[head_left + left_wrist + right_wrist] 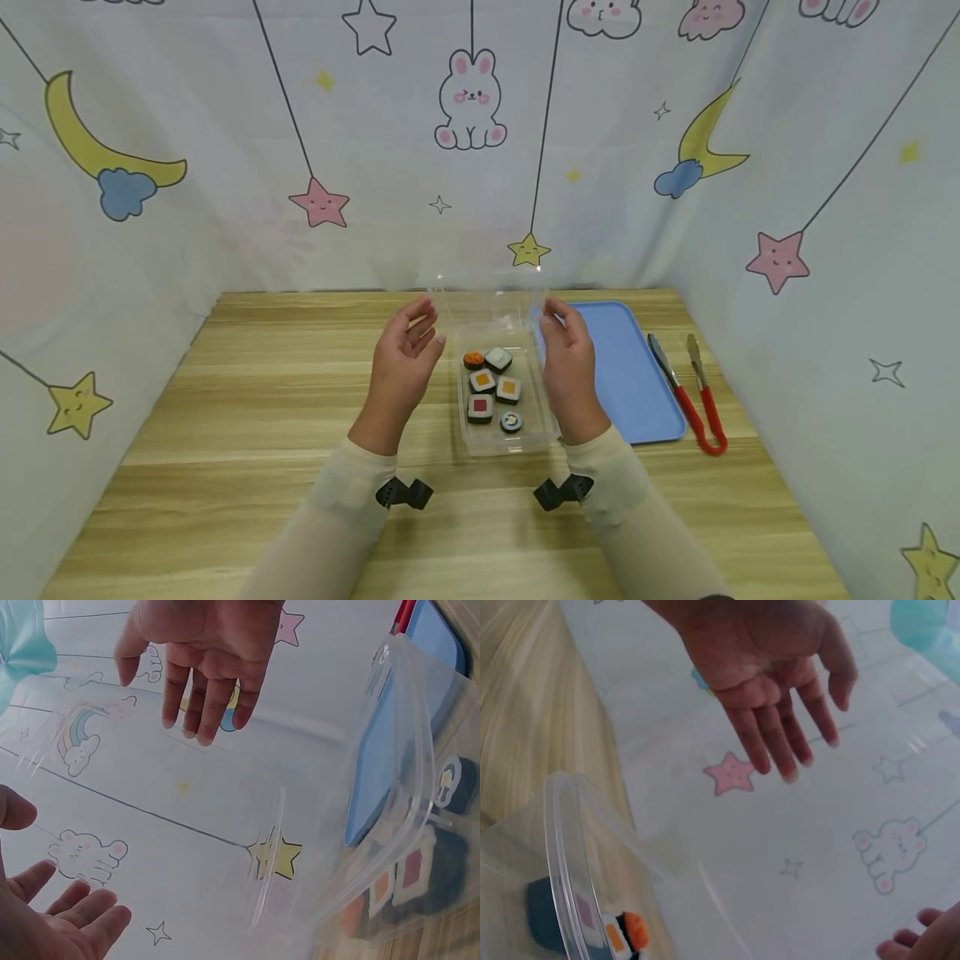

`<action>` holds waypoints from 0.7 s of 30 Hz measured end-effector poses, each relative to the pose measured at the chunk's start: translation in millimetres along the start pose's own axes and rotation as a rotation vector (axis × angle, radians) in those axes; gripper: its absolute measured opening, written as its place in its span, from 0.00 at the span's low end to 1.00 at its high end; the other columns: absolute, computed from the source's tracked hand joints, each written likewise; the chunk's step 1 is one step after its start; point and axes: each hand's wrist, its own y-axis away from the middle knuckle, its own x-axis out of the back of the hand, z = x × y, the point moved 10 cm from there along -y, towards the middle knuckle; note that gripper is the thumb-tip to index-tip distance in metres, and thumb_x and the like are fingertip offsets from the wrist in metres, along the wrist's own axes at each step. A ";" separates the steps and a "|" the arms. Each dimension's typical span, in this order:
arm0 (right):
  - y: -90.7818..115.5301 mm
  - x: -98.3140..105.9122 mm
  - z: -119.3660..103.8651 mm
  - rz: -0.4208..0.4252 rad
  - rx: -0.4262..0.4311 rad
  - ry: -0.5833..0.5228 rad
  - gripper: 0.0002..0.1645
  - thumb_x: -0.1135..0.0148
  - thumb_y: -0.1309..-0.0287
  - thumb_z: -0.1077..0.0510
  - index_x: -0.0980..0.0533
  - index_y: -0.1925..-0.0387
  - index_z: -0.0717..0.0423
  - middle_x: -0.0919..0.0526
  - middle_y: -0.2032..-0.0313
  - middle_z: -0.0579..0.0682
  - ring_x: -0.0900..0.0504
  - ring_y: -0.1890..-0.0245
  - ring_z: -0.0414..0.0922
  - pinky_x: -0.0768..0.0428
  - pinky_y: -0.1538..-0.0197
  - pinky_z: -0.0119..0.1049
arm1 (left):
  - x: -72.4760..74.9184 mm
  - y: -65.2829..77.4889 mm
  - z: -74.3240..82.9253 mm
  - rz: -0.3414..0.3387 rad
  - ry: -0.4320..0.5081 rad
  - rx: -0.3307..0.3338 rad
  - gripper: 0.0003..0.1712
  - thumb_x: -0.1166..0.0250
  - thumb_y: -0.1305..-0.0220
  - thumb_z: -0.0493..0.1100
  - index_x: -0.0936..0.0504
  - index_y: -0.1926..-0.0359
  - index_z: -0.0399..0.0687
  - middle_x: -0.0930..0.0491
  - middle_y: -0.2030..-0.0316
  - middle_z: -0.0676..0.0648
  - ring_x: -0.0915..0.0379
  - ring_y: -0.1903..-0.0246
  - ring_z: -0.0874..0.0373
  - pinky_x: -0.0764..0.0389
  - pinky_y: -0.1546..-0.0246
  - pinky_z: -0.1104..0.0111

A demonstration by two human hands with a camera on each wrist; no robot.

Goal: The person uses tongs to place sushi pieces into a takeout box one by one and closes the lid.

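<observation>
A clear plastic box (480, 447) holds several sushi pieces (508, 389), among them one topped in orange (473, 360). Its clear lid (491, 310) stands raised at the back, hard to make out against the curtain. At the lid's left edge are the fingertips of my left hand (405, 358), its fingers loosely extended. My right hand (568, 358) mirrors it at the right edge, beside the box. In the left wrist view, the right hand (214, 656) faces in with fingers straight; the right wrist view shows the left hand (769, 682) likewise.
On the right lies a blue tray (637, 383), partly behind the right hand. Red-handled tongs (708, 408) lie spread beside it near the table's right edge. A patterned white curtain (390, 167) surrounds the wooden table (247, 467).
</observation>
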 end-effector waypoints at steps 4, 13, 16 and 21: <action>-0.2 3.1 3.6 0.019 -0.022 0.006 0.26 0.55 0.19 0.48 0.31 0.28 0.54 0.31 0.29 0.51 0.35 0.27 0.49 0.39 0.25 0.52 | 0.4 0.6 -2.5 -0.003 0.043 0.008 0.28 0.43 0.27 0.29 0.33 0.28 0.36 0.33 0.31 0.39 0.34 0.29 0.49 0.28 0.33 0.63; -1.2 5.7 0.5 0.049 0.021 -0.116 0.23 0.59 0.18 0.51 0.31 0.42 0.68 0.30 0.32 0.62 0.33 0.26 0.56 0.39 0.26 0.53 | -0.1 2.7 -3.5 -0.005 0.053 -0.008 0.17 0.49 0.20 0.34 0.29 0.36 0.35 0.33 0.32 0.38 0.31 0.31 0.48 0.32 0.30 0.55; -1.2 6.0 -1.3 0.050 0.027 -0.135 0.23 0.59 0.18 0.49 0.30 0.45 0.66 0.30 0.34 0.63 0.35 0.27 0.59 0.40 0.26 0.56 | -0.5 2.6 -2.7 -0.008 0.064 -0.036 0.16 0.51 0.18 0.38 0.29 0.39 0.32 0.31 0.33 0.36 0.28 0.35 0.45 0.32 0.30 0.55; -1.1 6.3 0.9 0.040 0.016 -0.194 0.22 0.57 0.19 0.49 0.31 0.51 0.66 0.31 0.34 0.62 0.32 0.33 0.63 0.41 0.27 0.60 | -2.1 3.1 -3.5 -0.016 0.106 -0.054 0.18 0.52 0.17 0.43 0.29 0.42 0.30 0.31 0.33 0.32 0.31 0.33 0.44 0.32 0.29 0.54</action>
